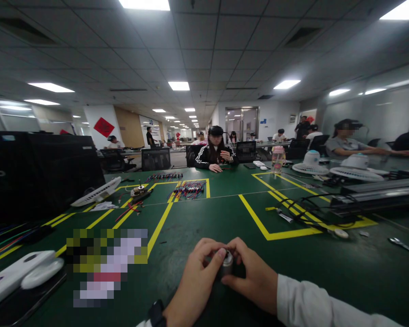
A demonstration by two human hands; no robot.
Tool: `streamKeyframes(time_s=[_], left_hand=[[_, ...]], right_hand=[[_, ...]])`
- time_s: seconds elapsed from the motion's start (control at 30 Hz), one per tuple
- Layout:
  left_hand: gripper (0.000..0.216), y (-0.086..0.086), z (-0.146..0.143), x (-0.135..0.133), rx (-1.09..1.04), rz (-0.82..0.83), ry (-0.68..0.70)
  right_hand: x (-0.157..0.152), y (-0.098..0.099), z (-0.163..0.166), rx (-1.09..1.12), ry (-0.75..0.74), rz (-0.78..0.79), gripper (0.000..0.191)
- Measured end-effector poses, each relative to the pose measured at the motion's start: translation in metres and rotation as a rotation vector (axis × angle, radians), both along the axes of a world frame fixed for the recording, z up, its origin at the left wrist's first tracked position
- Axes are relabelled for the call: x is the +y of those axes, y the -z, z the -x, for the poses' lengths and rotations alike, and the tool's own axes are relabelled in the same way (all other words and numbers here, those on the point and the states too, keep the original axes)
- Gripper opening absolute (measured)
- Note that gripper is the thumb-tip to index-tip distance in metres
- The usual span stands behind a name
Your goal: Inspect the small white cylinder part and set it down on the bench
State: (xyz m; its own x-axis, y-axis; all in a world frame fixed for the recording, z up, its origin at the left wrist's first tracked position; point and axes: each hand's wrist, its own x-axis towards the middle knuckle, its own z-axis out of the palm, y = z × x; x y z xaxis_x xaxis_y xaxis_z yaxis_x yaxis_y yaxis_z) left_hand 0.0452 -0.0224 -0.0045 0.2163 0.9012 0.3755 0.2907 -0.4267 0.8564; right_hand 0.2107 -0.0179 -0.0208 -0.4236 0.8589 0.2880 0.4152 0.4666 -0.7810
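Clasping the small metal cylinder (227, 268) at the lower centre of the frame, our left hand (198, 269) and right hand (254, 275) share the hold. We could drop it if our fingertips loosen on its rounded side.

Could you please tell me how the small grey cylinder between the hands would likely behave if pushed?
The grey cylinder has a metallic sheen, so it is probably stiff and perhaps heavy for its size. Its round wall suggests it could roll if laid sideways on the table. It might be slippery, looking smooth where the hands leave it visible.
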Motion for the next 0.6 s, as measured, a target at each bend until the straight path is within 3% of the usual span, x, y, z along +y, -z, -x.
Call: streamKeyframes(time_s=[0.3, 0.6], left_hand=[[0.018, -0.0007, -0.0002, -0.0032, 0.028, -0.033, 0.021], [0.022, 0.0027, 0.0094, 0.0040, 0.031, -0.009, -0.109]], right_hand=[[-0.0008, -0.0014, 0.0009, 0.003, -0.016, 0.012, 0.032], [-0.0031, -0.0056, -0.0007, -0.024, -0.002, 0.019, 0.036]])
